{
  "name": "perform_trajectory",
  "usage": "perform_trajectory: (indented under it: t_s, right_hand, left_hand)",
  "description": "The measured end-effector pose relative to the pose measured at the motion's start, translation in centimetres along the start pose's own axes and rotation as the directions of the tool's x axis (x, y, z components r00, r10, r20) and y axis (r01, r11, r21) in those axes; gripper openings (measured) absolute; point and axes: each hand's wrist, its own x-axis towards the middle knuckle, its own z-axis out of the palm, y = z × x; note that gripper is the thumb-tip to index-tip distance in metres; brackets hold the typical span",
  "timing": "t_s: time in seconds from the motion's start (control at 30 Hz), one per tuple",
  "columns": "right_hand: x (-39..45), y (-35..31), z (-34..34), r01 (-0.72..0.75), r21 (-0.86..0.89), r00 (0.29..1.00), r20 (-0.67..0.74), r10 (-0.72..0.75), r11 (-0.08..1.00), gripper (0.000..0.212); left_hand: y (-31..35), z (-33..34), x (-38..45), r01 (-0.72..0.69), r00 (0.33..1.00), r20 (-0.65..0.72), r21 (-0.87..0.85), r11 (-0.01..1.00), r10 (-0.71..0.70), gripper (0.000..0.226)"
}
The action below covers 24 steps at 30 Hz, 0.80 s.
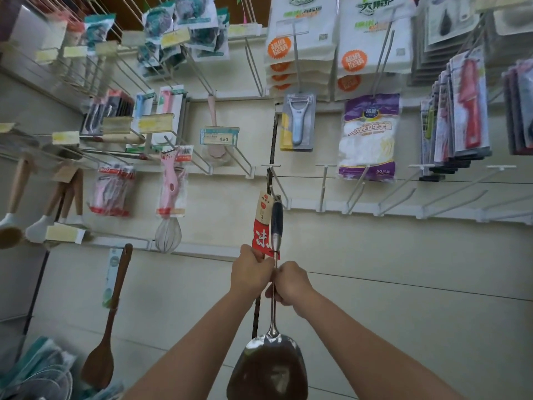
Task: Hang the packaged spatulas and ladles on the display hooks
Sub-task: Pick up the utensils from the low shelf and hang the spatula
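Note:
A steel spatula [269, 368] with a dark blue handle and a red-and-white card tag [262, 226] hangs upright in the middle of the wall. Its handle top is at a white display hook [279, 186]; whether it sits on the hook I cannot tell. My left hand [250, 272] pinches the bottom of the red tag. My right hand [291, 282] grips the thin metal shaft just below the tag. A wooden spatula [108, 327] with a green label hangs at the lower left.
Several bare white hooks [357, 192] run along the rail to the right. Peelers [298, 122], glove packs [367, 137] and cloth packs [300, 44] hang above. A whisk [168, 233] and wooden-handled tools [20, 194] hang at the left. Packaged goods [37, 368] lie at the bottom left.

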Motion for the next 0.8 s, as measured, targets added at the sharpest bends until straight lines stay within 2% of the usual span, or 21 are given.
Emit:
perform_trajectory:
  t_s: [0.17, 0.27, 0.37, 0.43, 0.5, 0.57, 0.63, 0.7, 0.73, 0.8]
  right_hand:
    - [1.0, 0.1, -0.1, -0.02, 0.035, 0.999, -0.049, 0.022, 0.999, 0.029]
    - [1.9, 0.3, 0.1, -0.024, 0.051, 0.998, -0.057, 0.027, 0.998, 0.022]
    - [3.3, 0.6, 0.6, -0.053, 0.143, 0.991, -0.115, 0.07, 0.988, 0.02]
    - [4.1, 1.0, 1.1, -0.111, 0.29, 0.978, -0.136, 0.156, 0.95, 0.022]
    - [4.9, 1.5, 1.7, -0.175, 0.451, 0.967, -0.087, 0.238, 0.875, 0.033]
    - [6.3, 2.6, 2.5, -0.219, 0.511, 0.966, -0.005, 0.257, 0.831, 0.045]
    - [6.0, 3.3, 3.2, -0.245, 0.488, 0.969, 0.097, 0.226, 0.838, 0.048]
    - [3.8, 2.7, 3.1, -0.212, 0.4, 0.971, 0.191, 0.145, 0.891, 0.037]
    - [3.4, 2.9, 3.0, -0.186, 0.362, 0.971, 0.21, 0.114, 0.914, 0.029]
    - [3.2, 3.5, 2.9, -0.163, 0.287, 0.972, 0.212, 0.104, 0.944, 0.027]
  left_hand:
    - [-0.8, 1.4, 0.6, 0.005, 0.999, 0.044, 0.029, 1.0, -0.006, 0.016]
    - [-1.2, 2.1, 0.8, 0.011, 0.998, 0.065, -0.025, 1.0, -0.01, 0.013]
    - [-1.4, 2.3, 1.0, 0.038, 0.996, 0.087, -0.062, 0.997, -0.033, 0.016]
    - [-1.6, 2.4, 1.0, 0.043, 0.993, 0.109, -0.066, 0.997, -0.036, 0.016]
    - [-1.8, 2.4, 1.0, 0.053, 0.991, 0.123, -0.054, 0.997, -0.046, 0.019]
    - [-2.1, 2.5, 1.1, 0.08, 0.988, 0.136, -0.062, 0.995, -0.071, 0.021]
    - [-2.5, 2.8, 1.2, 0.107, 0.986, 0.14, -0.085, 0.991, -0.095, 0.021]
    - [-2.9, 3.0, 1.1, 0.143, 0.983, 0.134, -0.103, 0.984, -0.128, 0.02]
    - [-3.0, 3.1, 1.1, 0.151, 0.982, 0.132, -0.102, 0.983, -0.138, 0.021]
    - [-3.2, 3.3, 0.9, 0.146, 0.982, 0.137, -0.078, 0.986, -0.134, 0.022]
